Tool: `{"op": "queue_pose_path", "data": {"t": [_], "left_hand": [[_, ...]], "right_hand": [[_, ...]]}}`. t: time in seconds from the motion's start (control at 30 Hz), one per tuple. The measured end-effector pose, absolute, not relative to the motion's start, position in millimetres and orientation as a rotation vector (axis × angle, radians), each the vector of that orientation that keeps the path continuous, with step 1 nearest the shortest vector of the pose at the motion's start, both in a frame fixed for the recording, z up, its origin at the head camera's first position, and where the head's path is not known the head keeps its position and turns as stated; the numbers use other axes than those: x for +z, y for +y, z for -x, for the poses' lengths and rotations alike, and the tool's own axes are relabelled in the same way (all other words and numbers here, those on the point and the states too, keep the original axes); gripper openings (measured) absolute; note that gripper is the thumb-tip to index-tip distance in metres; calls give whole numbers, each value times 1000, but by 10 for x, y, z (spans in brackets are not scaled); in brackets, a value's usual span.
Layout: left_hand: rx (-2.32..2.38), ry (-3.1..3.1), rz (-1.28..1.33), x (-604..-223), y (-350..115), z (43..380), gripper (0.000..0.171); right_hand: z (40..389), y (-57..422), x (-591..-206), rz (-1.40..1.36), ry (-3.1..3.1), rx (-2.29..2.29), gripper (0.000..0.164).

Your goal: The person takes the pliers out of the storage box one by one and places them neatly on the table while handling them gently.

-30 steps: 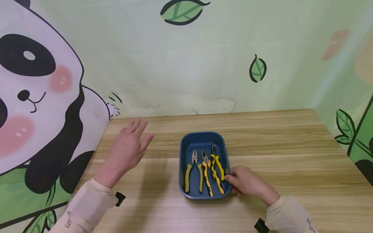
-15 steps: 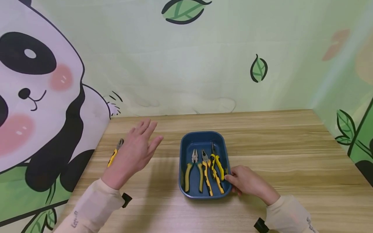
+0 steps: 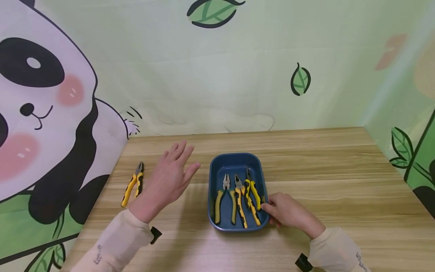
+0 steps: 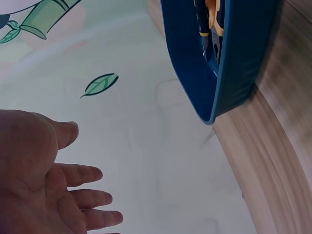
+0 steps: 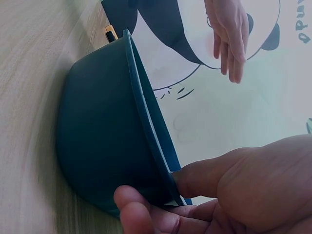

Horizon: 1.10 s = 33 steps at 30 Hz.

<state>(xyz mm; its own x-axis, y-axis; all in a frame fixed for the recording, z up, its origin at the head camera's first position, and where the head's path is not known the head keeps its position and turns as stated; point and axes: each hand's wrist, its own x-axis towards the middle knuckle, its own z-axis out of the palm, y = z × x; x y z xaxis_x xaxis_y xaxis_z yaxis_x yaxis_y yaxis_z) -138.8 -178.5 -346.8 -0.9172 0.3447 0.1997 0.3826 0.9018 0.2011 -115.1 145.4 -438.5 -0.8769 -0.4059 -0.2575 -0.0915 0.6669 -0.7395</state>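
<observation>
A deep blue tray (image 3: 231, 159) stands on the wooden table and holds several pliers. Among them are pliers with dull green-yellow handles (image 3: 218, 207) on the left and yellow-black pliers (image 3: 239, 206) in the middle. My right hand (image 3: 289, 212) pinches the tray's right rim, thumb on the inside and fingers under the outside, as the right wrist view shows. In the air between the tray and another yellow-and-black pair of pliers (image 3: 128, 190) on the table is my left hand (image 3: 165, 181), fingers straight and spread, holding nothing. Its forearm partly overlaps that pair's surroundings.
The wooden table (image 3: 319, 158) reaches back to a pale green cloth backdrop (image 3: 153, 68) printed with a panda and leaves. Small black devices sit at both wrists, one at the left cuff (image 3: 155, 235) and one at the right cuff (image 3: 303, 262).
My left hand has moved right toward the tray, uncovering the pliers on the left of the table. My right hand and the tray have stayed in place.
</observation>
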Motion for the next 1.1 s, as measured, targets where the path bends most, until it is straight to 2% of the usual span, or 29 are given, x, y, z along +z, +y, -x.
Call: {"op": "queue_pose_path", "data": {"t": [1.1], "left_hand": [[-373,-2935,697,-3598,-1316,1375,62]], "right_hand": [[1152,1456,-4396,380,2482,-1071,22]]}}
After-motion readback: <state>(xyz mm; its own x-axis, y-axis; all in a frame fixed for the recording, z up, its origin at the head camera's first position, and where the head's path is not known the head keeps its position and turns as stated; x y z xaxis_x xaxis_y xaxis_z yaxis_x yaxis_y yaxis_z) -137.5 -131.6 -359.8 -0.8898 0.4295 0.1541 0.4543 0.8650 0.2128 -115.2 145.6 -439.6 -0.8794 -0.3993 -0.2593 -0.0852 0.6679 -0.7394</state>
